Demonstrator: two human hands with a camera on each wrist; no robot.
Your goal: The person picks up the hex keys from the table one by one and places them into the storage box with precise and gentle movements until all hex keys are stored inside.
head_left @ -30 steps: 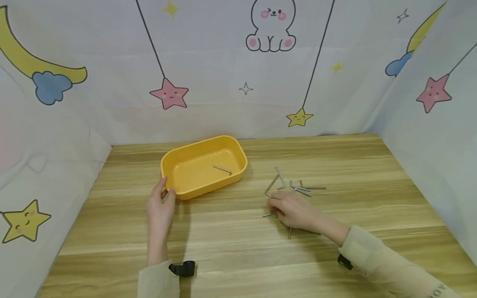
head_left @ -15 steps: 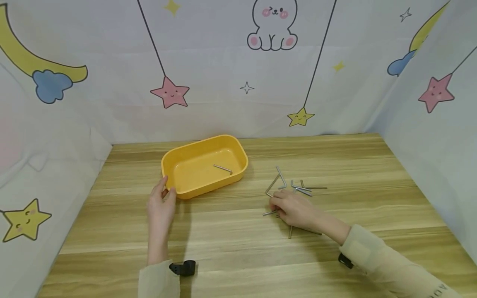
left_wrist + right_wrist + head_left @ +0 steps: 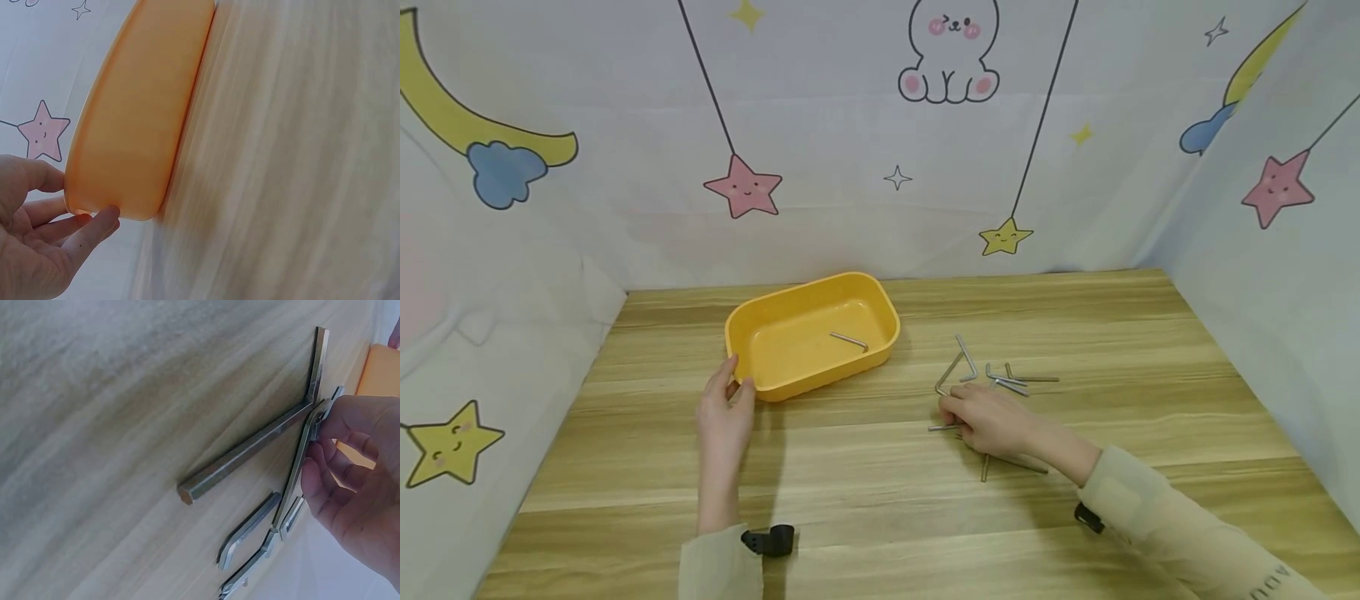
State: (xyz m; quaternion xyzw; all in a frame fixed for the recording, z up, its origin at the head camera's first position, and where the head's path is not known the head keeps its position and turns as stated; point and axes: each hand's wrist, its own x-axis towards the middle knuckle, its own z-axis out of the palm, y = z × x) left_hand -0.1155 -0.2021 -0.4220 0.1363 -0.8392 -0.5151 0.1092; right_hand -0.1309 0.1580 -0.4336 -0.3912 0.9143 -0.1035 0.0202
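1. Pinched one silver hex key [image 3: 942,428] in the curled fingers of the right hand [image 3: 992,421], low at the worktop [image 3: 865,508], with one end out toward the yellow tray [image 3: 820,382].
2. Had other loose hex keys [image 3: 1036,379] close around this hand, some crossed, some apart, some partly hidden under it.
3. Gripped the near left corner of the tray between thumb and fingers of the left hand [image 3: 724,417].
4. Showed inside the tray a single short key [image 3: 848,341], near its right end.
5. Wore beige sleeves [image 3: 721,567].
6. Had behind everything a pale printed cloth [image 3: 835,125].
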